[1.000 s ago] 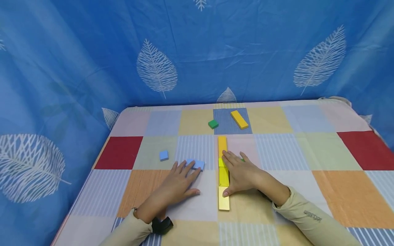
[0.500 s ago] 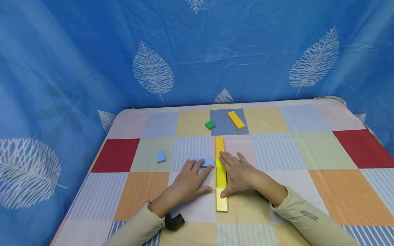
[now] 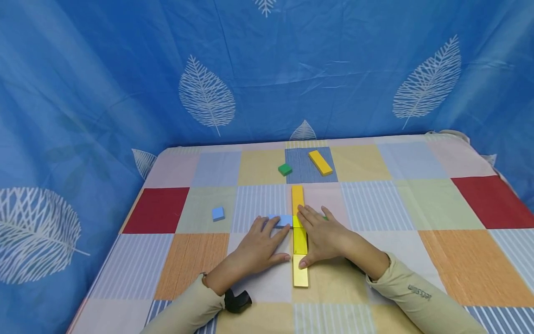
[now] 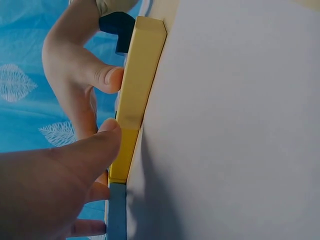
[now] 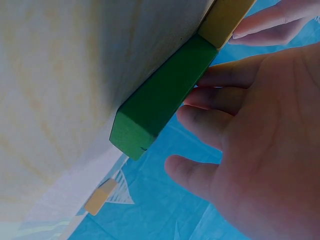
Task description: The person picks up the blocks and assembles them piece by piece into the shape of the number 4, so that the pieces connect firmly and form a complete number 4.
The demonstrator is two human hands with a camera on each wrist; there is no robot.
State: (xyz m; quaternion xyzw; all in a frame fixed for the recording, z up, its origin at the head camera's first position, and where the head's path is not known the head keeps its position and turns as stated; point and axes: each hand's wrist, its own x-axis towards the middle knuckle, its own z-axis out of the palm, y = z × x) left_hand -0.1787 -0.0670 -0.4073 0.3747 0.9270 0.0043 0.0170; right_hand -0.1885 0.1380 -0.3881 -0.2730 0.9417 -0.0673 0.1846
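Note:
A column of yellow blocks (image 3: 300,241) lies on the patchwork cloth, in line away from me. My left hand (image 3: 260,250) rests its fingertips on a flat blue block (image 3: 285,221), whose right end meets the column's left side. Spread over the column, my right hand (image 3: 327,237) has its fingers on the yellow blocks and its thumb on the nearest, pale yellow one. A long green block (image 5: 165,85) extends from the column's other side, mostly hidden under the right hand in the head view. In the right wrist view, right fingertips touch or nearly touch its top.
A small blue block (image 3: 218,214) lies to the left. Farther back are a small green block (image 3: 285,169) and a long orange-yellow block (image 3: 320,163). A blue leaf-print curtain (image 3: 333,69) hangs behind the table and along its left side.
My left hand has slid the blue block rightward until its end meets the yellow column. The right hand stays in place on the column. The head view has shifted slightly.

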